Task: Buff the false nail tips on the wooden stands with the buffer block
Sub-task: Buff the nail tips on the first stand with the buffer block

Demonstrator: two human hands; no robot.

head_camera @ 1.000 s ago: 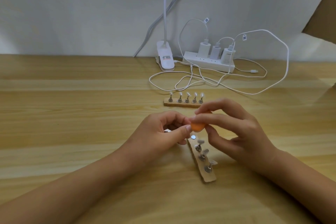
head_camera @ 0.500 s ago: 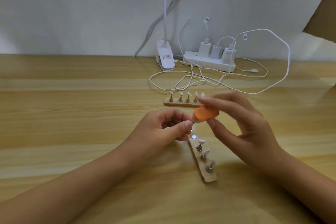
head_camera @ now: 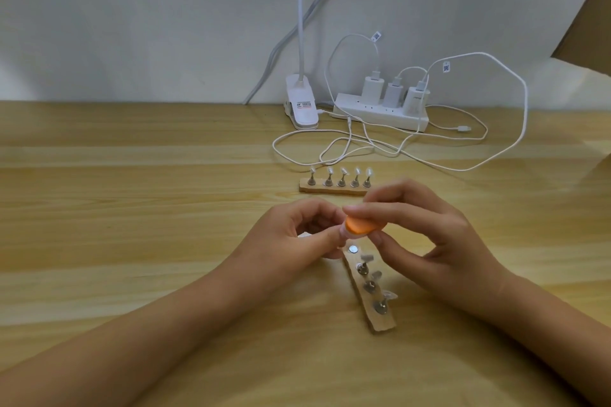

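Right-hand grip: closed on the orange buffer block, right hand with thumb under and fingers over the top, held clear of the table.
Left-hand grip: left hand with thumb and forefinger pinched tight against the block's left end, on something small and pale, probably a single held tip lifted off with its holder; too hidden to be sure.
Contact: block's end touching the pinched piece or just short of it; cannot tell which.
Directly below the grips: near stand, lying slantwise and running toward the person; bare metal disc at the end closest to the grips, then three tips on their posts.
Just beyond the right fingertips: far stand, set crosswise, five tips upright, touched by neither hand.
Well behind the grips: power strip, lamp clip, loose cables.
Progress: judged mid-task, one tip under the block now; nothing visible to tell buffed tips from unbuffed ones, so likely the three below the grips left to do, the far five uncertain.
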